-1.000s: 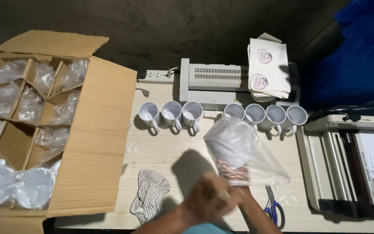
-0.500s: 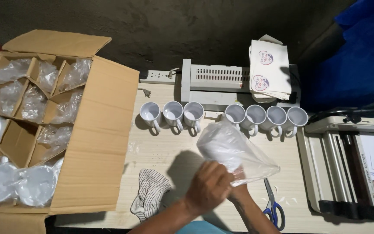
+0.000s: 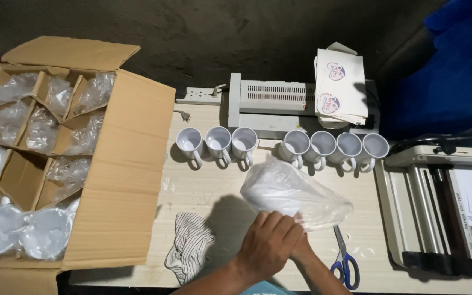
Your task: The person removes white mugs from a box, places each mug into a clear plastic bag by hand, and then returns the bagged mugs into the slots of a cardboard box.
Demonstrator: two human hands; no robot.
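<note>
A clear plastic bag with a white mug inside (image 3: 293,191) lies tilted low over the pale wooden table (image 3: 214,194). My left hand (image 3: 269,243) is closed over the bag's gathered end at the near side. My right hand (image 3: 305,250) is tucked under the left one at the same end of the bag. Only its wrist and edge show, and its fingers are hidden. Several bare white mugs (image 3: 244,143) stand in a row just beyond the bag, handles toward me.
An open cardboard box (image 3: 121,180) with dividers and several bagged mugs fills the left. A striped cloth (image 3: 189,246) and blue-handled scissors (image 3: 345,262) lie near the front edge. Behind the mugs are a laminator (image 3: 271,104), printed sheets (image 3: 340,87) and a power strip (image 3: 198,95). A paper cutter (image 3: 443,202) stands at the right.
The bagged mug has come down from upright to lying tilted near the table. My hands have shifted forward and my left hand now covers the bag's end.
</note>
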